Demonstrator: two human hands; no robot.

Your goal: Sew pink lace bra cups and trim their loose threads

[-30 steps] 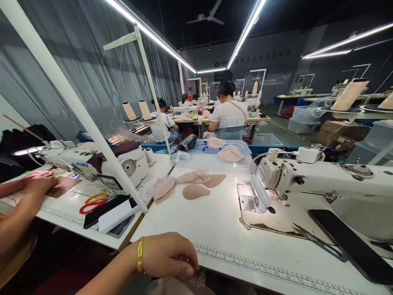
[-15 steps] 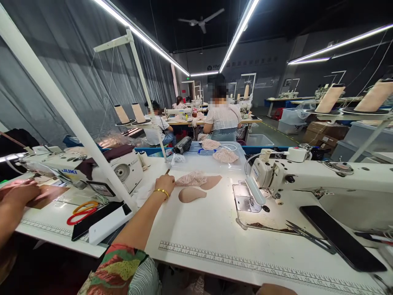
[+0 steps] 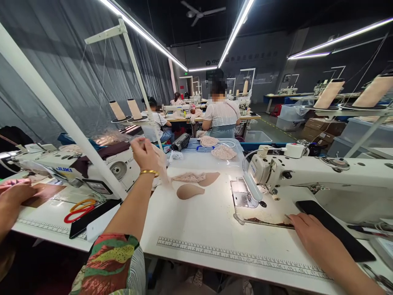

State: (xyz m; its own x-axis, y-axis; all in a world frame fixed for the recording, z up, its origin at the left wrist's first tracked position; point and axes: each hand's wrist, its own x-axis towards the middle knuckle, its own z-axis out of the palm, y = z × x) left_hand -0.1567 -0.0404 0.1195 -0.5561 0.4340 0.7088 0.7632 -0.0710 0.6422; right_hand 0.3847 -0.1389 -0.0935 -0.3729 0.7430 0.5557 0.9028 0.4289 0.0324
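My left hand [image 3: 144, 155], with a gold bangle at the wrist, is raised above the table with its fingers closed on a thin, sheer, pale fabric piece [image 3: 161, 164] that hangs down, blurred. Below it lie a patterned lace piece [image 3: 188, 177], partly over a brown cup-shaped piece [image 3: 210, 178], and a second brown teardrop-shaped piece [image 3: 190, 191]. My right hand [image 3: 311, 233] is low over the table at right, fingers curled down on the scissors [image 3: 287, 216]. Only the scissors' tip shows; the palm hides the rest.
A sewing machine [image 3: 285, 168] stands at right, a black phone-like slab [image 3: 337, 229] before it. Behind, a clear plastic bin [image 3: 196, 157] carries lace pieces [image 3: 224, 153]. Left are orange-red scissors [image 3: 79, 209], a slanting white post [image 3: 70, 119] and another person's hands [image 3: 15, 192].
My left hand has lifted up and leftward from the table with the sheer fabric. My right hand has come in from the bottom edge and now covers the scissors.
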